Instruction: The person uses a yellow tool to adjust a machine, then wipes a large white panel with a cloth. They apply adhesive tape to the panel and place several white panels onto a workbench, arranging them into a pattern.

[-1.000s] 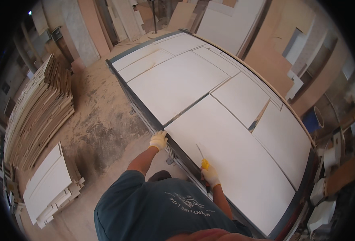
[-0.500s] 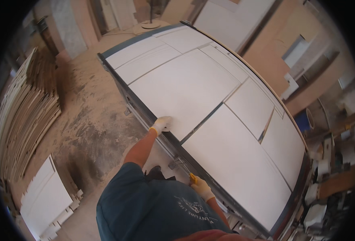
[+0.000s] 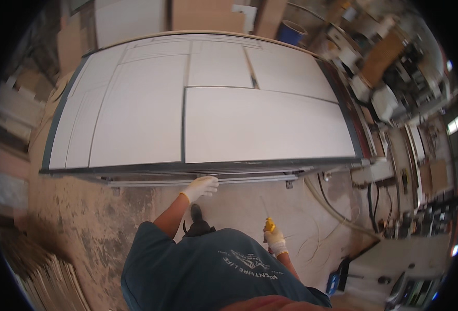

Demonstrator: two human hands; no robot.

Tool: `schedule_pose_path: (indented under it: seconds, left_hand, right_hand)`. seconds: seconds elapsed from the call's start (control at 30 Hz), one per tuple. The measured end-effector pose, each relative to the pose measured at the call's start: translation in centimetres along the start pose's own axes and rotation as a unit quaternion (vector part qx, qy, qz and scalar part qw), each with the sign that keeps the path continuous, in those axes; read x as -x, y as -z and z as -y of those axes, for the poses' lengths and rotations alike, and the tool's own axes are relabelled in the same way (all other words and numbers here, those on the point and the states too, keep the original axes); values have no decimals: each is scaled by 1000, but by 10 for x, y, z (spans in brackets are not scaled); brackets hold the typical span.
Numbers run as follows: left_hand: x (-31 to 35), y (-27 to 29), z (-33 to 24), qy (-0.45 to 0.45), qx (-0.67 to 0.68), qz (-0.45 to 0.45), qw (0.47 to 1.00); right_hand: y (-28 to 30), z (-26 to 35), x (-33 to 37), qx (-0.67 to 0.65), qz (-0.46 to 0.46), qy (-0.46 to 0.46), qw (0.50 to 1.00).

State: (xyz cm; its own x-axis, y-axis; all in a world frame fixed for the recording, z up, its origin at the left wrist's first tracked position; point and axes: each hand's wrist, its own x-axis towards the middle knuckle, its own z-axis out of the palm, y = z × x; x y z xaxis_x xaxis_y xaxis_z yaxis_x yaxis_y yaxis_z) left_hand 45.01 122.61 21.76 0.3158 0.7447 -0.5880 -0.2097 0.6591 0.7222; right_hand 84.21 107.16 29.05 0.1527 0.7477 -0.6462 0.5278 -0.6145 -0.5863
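Observation:
My left hand (image 3: 201, 188), in a white glove, is held just off the near edge of a large table, its fingers stretched out and holding nothing. Closed around a yellow-handled tool (image 3: 270, 224) is my right hand (image 3: 275, 240), also gloved, lower and to the right. A thin shaft or blade seems to point away from the handle, too faint to identify. White panels (image 3: 270, 122), cut apart by dark gaps, cover the table. A narrow brown strip (image 3: 250, 67) lies in a gap between the far panels.
The table's dark near edge (image 3: 223, 167) runs across in front of me, with a metal rail below. Hoses (image 3: 337, 220) trail over the dusty floor at right. Stacked boards (image 3: 52, 277) stand at lower left. Beyond the table are a blue bin (image 3: 291, 33) and leaning sheets.
My view has swung right, so the table now lies straight across. My left hand has come off the panel and table edge. My right hand has moved away from the table, still gripping the tool.

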Motion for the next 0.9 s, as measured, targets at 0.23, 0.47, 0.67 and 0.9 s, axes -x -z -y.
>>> schedule_pose_path:
  seconds: [0.23, 0.47, 0.67, 0.9]
  left_hand:
    - [-2, -229, 89, 103, -360, 288, 881]
    - [68, -468, 235, 133, -443, 444, 768]
    - [119, -617, 324, 141, -399, 525, 738]
    - [131, -781, 405, 248, -265, 510, 780]
  right_hand:
    - [55, -175, 83, -161, -281, -91, 942]
    - [109, -301, 174, -114, -354, -93, 924]
    - [180, -365, 220, -64, -366, -130, 919]
    - [303, -470, 260, 44, -368, -125, 920]
